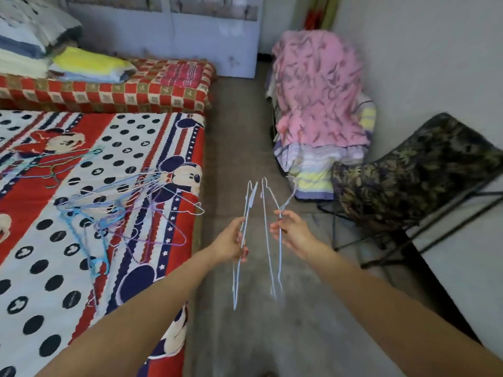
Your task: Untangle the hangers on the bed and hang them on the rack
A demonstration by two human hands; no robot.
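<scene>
both hands are out over the grey floor (245, 336) next to the bed, each one pinching thin pale blue wire hangers. the left hand (231, 242) is closed around the left hanger (241, 246), fingers wrapped about halfway along it. that one is seen almost edge-on, so it reads as a narrow sliver, long axis running up and away from the camera, far tip up top and the other end hanging down below the hand. can't tell if it's 1 hanger or 2 stacked flat.

the right hand (291, 232) is gripping the right hanger (273, 240), fingertips pinched on the wire near where the neck twists. its hook curls up and off to the right toward the pink blanket pile (318, 88), and the long wires drop down past the wrist, pointing at the floor. again pretty much vertical in frame. the 2 bundles are near each other but apart, not touching.

the rest of the hangers (122, 210) lie tangled on the bed (40, 254), on the cartoon mouse sheet, blue and purple ones overlapping near the bed's right edge, with a smaller tangle (51, 164) further left. a folding chair (419, 180) with a dark leafy seat stands on the right by the wall.
</scene>
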